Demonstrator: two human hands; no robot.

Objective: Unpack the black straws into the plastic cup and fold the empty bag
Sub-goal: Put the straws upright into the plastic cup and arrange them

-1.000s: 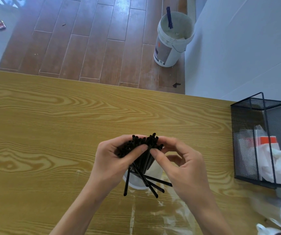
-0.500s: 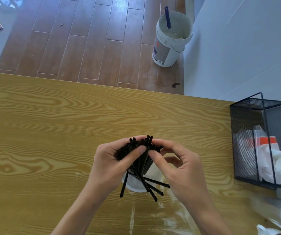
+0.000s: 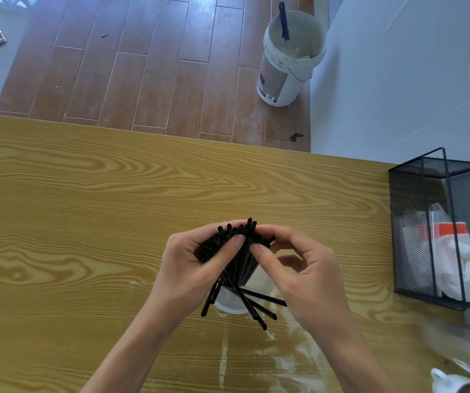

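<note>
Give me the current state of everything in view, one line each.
black straws: bundled, gripped by both hands, some ends splayed outside the cup
plastic cup: upright under the bundle
empty bag: unfolded, flat on the table
left hand: gripping the bundle
right hand: pinching the bundle
mesh basket: upright, holding crumpled white material

Left hand (image 3: 188, 265) and right hand (image 3: 307, 279) raised side by side, fingers curled — thumbs nearly meeting, forearms converging.
</note>
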